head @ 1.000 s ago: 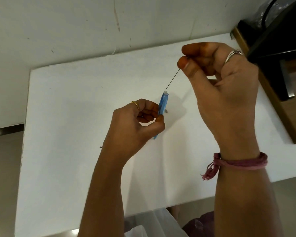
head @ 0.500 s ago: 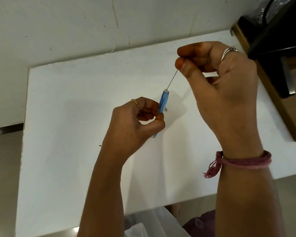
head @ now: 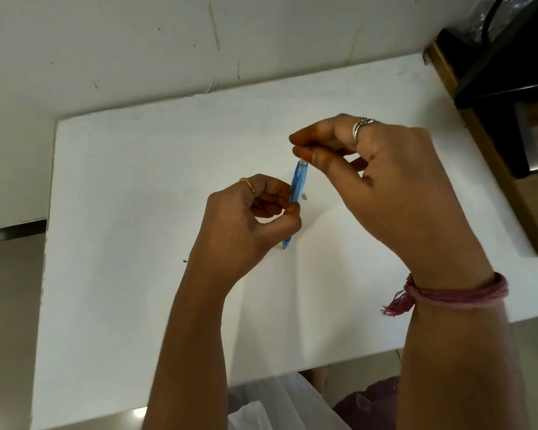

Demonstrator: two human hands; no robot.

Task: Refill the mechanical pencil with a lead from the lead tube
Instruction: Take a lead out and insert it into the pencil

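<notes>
Left arm: rose from the bottom centre of the frame, the wrist bent so the left hand [head: 246, 218] sat just left of the frame's middle.
Left hand: curled, grasping the lower part of the pencil [head: 295, 193] between thumb and fingertips; a gold ring [head: 246, 183] showed on one finger.
Right arm: came up along the right side of the frame, with a pink thread band [head: 448, 297] tied at the wrist.
Right hand: the right hand [head: 385, 181] was above and right of the left one, thumb and forefinger pressed together in a pinch right at the pencil's top opening; a silver ring [head: 361, 127] sat on a finger. Whether the lead was between the fingertips could not be told.
Pencil: translucent blue, held nearly upright and leaning slightly right at the top, near the centre of the frame; its open top touched the right fingertips and its tip pointed down just below the left thumb.
Table: a white table [head: 121, 212] filled the middle of the frame beneath both hands.
</notes>
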